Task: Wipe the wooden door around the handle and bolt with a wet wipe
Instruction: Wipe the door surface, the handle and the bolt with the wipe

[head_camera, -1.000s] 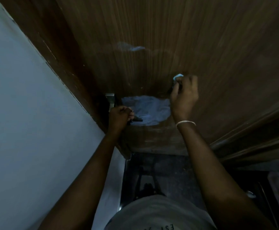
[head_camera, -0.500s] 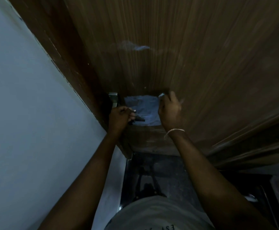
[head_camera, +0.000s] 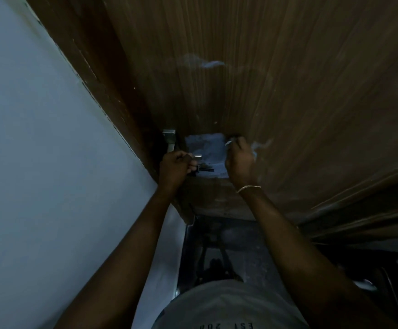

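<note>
A dark wooden door (head_camera: 276,96) fills the upper view. On it, a pale blue-grey patch (head_camera: 205,148) surrounds the lock area. My left hand (head_camera: 175,168) is closed around the metal door handle (head_camera: 196,157), below a silver bolt bracket (head_camera: 169,138) at the door's edge. My right hand (head_camera: 240,162) presses a crumpled white wet wipe (head_camera: 231,141) against the door at the patch's right edge; only a small bit of the wipe shows past the fingers. A bracelet (head_camera: 249,187) sits on that wrist.
A pale wall (head_camera: 39,162) runs along the left, meeting the brown door frame (head_camera: 103,74). Dark floor (head_camera: 228,245) lies below the door. A whitish smear (head_camera: 205,62) marks the door higher up. My grey shirt (head_camera: 228,309) fills the bottom.
My right hand with the wipe moved down and left from higher on the door to the patch's right edge. My left hand stayed on the handle.
</note>
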`<state>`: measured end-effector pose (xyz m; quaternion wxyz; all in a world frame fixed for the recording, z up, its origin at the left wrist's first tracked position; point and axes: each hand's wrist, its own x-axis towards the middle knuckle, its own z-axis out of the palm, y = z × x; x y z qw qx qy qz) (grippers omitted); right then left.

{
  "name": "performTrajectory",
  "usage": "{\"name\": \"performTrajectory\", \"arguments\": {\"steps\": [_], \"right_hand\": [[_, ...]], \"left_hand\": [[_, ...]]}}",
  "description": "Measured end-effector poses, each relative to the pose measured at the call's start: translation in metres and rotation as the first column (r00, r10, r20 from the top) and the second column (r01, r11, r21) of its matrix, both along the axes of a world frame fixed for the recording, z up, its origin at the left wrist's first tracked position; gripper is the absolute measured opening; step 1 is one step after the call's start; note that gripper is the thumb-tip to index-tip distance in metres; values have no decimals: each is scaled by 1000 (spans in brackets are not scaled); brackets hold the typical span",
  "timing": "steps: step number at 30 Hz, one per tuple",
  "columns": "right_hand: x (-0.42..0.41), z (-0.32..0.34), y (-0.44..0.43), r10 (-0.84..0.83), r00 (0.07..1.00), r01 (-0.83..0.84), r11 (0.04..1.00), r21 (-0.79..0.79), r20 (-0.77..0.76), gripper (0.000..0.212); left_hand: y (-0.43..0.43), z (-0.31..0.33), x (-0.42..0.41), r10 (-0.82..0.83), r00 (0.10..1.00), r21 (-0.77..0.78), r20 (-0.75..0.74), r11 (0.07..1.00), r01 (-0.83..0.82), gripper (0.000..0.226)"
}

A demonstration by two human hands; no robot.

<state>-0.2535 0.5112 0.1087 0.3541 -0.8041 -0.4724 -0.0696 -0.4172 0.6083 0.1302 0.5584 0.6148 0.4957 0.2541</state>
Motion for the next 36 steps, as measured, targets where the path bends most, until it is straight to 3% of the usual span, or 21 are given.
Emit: {"name": "performTrajectory", "arguments": {"steps": [5,9,15,20,26,31,36], "right_hand": [[-5,24,20,-25,999,17,980,200,41,18],[-21,9,22,124,990,-124,992,-2,63,20],[-18,19,35,45,999,-50,977,206,29,17],[-30,3,37,114,993,-114,994,3,15,15],[-34,22,50,112,994,-112,988,109,4,23],[-42,13,46,200,980,-200,978,-54,-6,16],[-42,27,52,173,985,-174,981,83,16,24]], "left_hand": [[-5,-7,-11,10,1000,-40,-1,999,-10,15],[-7,-8,-14,10,1000,-65,-17,998,-11,15],[-2,-9,-25,40,999,-86,10,996,-38,15],[-2,-5,-30,35,999,-86,20,996,-33,18],[-1,-8,-42,55,998,-71,41,996,-52,21],[-2,-10,-40,72,997,-114,41,991,-67,17],[0,-12,-41,91,995,-115,45,990,-86,15]]}}
